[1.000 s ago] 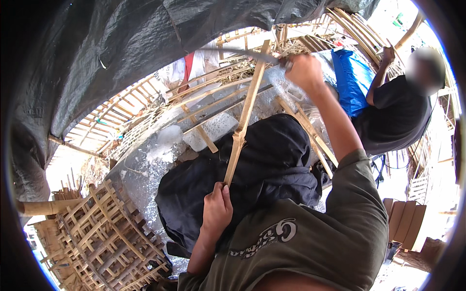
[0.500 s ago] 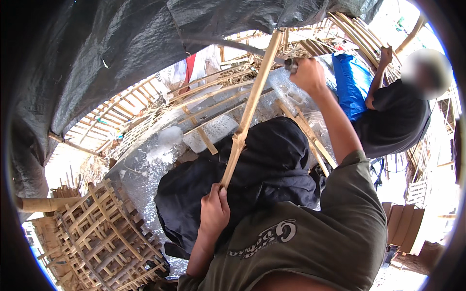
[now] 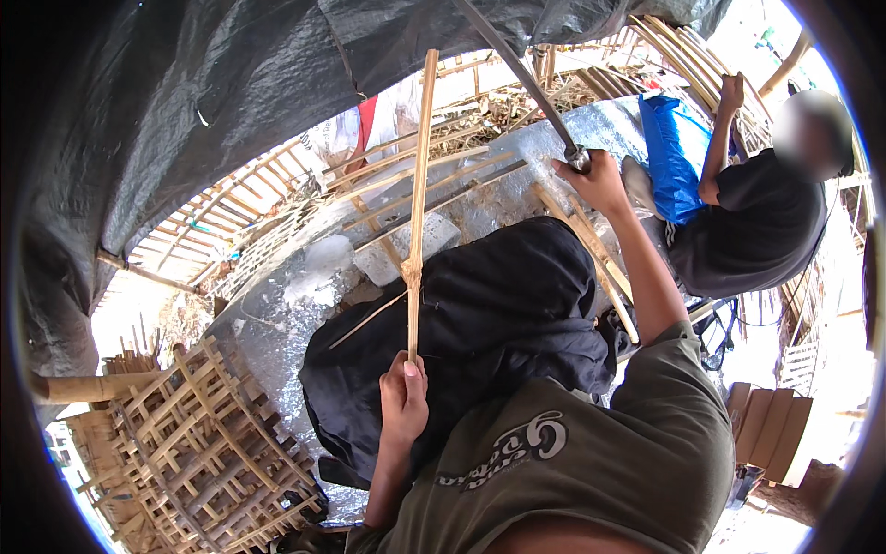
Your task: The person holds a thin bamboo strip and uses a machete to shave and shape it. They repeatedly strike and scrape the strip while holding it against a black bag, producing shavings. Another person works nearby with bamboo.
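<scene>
My left hand (image 3: pixel 403 397) is closed round the lower end of a split bamboo strip (image 3: pixel 418 203), which stands up and away from me with a knobby node about midway. In my right hand (image 3: pixel 595 180) is the handle of a long-bladed knife (image 3: pixel 526 78), its dark blade angled up to the far left, apart from the strip. A thin sliver of bamboo (image 3: pixel 367 320) sticks out to the left from near the node, above the black cloth (image 3: pixel 480 305) over my legs. The knife's tip runs to the picture's top edge.
A stack of woven bamboo lattice (image 3: pixel 198 434) lies at lower left. Loose bamboo strips (image 3: pixel 591 245) lie beside my right knee. At right sits another person (image 3: pixel 757 222) in black, next to a blue sack (image 3: pixel 672 157). A dark tarp (image 3: pixel 203 102) hangs overhead; a concrete block (image 3: pixel 406 247) lies ahead.
The bamboo strip has swung left and more upright. My right hand has moved slightly down and right, the knife blade now pointing further up, away from the strip. A sliver now hangs off the strip.
</scene>
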`<state>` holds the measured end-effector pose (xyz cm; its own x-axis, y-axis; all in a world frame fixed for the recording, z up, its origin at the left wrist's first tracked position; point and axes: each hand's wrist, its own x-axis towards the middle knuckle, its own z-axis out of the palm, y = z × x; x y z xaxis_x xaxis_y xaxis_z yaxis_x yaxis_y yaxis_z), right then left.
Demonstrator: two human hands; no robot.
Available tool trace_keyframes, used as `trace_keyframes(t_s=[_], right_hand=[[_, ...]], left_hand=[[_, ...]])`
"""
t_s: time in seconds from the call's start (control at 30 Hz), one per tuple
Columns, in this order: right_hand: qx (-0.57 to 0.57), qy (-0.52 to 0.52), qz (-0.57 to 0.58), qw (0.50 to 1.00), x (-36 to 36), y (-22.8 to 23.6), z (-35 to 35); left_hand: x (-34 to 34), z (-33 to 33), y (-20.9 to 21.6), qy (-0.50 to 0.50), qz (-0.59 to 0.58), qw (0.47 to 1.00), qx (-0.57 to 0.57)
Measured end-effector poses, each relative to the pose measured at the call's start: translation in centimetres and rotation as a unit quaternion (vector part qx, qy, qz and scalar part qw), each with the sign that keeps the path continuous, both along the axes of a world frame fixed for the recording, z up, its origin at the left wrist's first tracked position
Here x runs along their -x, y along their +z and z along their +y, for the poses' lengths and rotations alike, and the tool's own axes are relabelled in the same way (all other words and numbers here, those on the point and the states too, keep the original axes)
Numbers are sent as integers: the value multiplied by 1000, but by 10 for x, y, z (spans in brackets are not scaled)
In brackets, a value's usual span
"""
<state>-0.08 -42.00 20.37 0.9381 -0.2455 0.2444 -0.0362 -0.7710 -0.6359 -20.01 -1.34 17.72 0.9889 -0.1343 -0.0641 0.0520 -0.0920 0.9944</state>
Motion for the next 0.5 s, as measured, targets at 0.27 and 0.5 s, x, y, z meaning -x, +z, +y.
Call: trace_keyframes(t_s=[0.27,0.5], right_hand=[[20,93,-92,991,21,50,53],[51,125,-71,988,29,71,69]], left_hand=[[6,-5,-13,-21,39,999,15],[10,-4,-16,-42,72,993,84]])
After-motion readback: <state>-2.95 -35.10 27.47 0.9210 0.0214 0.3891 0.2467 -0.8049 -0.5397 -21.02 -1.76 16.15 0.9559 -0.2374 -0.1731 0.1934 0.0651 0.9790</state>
